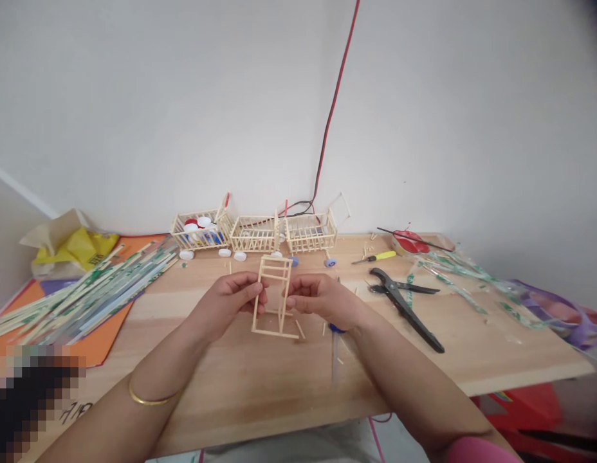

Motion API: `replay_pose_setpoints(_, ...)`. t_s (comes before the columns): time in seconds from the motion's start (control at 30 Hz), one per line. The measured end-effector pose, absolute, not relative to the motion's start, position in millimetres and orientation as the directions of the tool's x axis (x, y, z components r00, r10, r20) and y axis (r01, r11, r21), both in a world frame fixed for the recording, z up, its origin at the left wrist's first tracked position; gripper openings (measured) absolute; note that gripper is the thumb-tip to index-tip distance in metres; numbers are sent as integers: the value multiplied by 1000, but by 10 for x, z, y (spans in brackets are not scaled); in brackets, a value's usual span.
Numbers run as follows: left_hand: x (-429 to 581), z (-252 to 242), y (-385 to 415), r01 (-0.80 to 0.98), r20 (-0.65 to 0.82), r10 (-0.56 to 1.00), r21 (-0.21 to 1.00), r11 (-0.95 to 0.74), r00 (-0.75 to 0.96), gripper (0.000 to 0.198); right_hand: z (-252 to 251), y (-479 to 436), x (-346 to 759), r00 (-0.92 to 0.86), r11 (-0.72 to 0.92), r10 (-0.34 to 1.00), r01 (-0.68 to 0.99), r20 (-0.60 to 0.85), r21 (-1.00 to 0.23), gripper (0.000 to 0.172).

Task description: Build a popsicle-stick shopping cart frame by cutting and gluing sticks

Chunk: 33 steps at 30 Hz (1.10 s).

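A small frame of thin wooden sticks (274, 292) stands upright on the wooden board (260, 379), its base resting on the surface. My left hand (228, 302) pinches the frame's left upright, fingers closed on it. My right hand (322, 299) pinches the right upright from the other side. Both forearms reach in from the bottom edge; a gold bangle sits on the left wrist.
Three stick-built carts (255, 233) with bottle-cap wheels line the wall. A heap of wrapped chopsticks (81, 292) lies at left on orange paper. Black pliers (404, 305), a yellow-handled screwdriver (378, 257), a red-lidded container (409, 242) and plastic wrappers lie at right.
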<state>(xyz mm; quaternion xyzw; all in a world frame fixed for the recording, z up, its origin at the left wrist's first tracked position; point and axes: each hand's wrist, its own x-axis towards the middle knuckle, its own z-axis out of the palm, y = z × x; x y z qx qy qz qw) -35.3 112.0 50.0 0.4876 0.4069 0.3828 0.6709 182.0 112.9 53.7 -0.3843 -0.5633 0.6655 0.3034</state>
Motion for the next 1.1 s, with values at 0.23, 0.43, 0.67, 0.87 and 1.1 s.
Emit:
replay_pose_setpoints(0.23,-309,579,1061,106,-1,968,994,-26,252,21,556,1062,1800,-488,-23,872,56,-47,-998,24)
replay_pose_setpoints(0.43,-327,591,1030,603,700,706,520,-605,106,5,552,1047,1781,-491,-5,870,87,-47,-996,26)
replay_pose_setpoints(0.67,-297,524,989,600,790,495,209,-772,362,23,574,1004,1713,-561,6,827,78,-39,-997,22)
replay_pose_setpoints(0.87,-286,545,950,607,786,491,191,-771,376,20,583,976,1675,-587,26,808,107,-42,-994,25)
replay_pose_setpoints(1.1,-295,557,961,601,762,516,214,-770,391,17,619,949,1621,-588,69,809,110,-9,-992,24)
